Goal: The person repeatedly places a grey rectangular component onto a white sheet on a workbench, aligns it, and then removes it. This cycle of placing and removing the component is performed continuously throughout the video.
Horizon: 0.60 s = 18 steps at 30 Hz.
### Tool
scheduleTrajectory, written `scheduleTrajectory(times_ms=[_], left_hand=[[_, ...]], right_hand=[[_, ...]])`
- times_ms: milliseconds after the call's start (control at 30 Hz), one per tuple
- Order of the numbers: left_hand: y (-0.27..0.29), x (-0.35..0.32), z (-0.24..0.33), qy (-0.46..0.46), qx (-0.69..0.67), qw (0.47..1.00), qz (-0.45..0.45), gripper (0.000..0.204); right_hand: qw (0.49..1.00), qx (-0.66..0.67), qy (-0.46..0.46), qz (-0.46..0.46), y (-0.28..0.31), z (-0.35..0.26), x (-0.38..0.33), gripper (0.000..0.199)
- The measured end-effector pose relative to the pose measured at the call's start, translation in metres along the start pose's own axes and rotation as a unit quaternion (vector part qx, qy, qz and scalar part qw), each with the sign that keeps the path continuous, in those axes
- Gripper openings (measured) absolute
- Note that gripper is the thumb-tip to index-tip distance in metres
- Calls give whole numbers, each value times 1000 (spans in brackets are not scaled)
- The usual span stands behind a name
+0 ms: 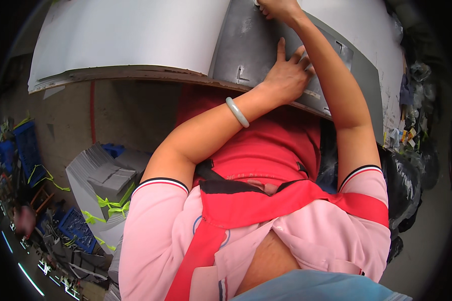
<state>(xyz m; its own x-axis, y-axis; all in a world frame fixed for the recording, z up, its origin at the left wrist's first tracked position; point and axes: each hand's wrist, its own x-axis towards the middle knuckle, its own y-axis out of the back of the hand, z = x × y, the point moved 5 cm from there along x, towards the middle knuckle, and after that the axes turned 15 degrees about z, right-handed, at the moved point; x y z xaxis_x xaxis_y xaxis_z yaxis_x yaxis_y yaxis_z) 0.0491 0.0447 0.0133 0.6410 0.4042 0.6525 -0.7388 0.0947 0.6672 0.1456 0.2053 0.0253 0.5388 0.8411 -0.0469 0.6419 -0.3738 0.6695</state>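
Observation:
A dark grey board (238, 42) with L-shaped corner marks lies on the worktable. My left hand (291, 75), a pale bangle (237, 112) on its forearm, rests on the board with the fingers apart. Farther off, at the top edge of the view, my right hand (281, 9) has its fingers curled closed over the board's far part. A small pale bit shows at those fingertips, too little to name. My right forearm crosses above the left fingertips and partly hides them.
Large white sheets (135, 35) are stacked to the left, and another white sheet (359, 22) lies at the right. Below left stand stacked grey boards (105, 173) tied with yellow-green strips, near a blue crate (76, 228). Black plastic bags (404, 185) sit at the right.

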Motion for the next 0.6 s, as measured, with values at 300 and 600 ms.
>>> scheduleTrajectory(times_ms=[300, 600], left_hand=[[-11, 1, -11, 78, -56, 994, -45, 40], [-18, -10, -7, -39, 71, 996, -24, 52]], right_hand=[[989, 36, -8, -144, 6, -11, -123, 15], [792, -556, 193, 164, -9, -33, -188, 24]])
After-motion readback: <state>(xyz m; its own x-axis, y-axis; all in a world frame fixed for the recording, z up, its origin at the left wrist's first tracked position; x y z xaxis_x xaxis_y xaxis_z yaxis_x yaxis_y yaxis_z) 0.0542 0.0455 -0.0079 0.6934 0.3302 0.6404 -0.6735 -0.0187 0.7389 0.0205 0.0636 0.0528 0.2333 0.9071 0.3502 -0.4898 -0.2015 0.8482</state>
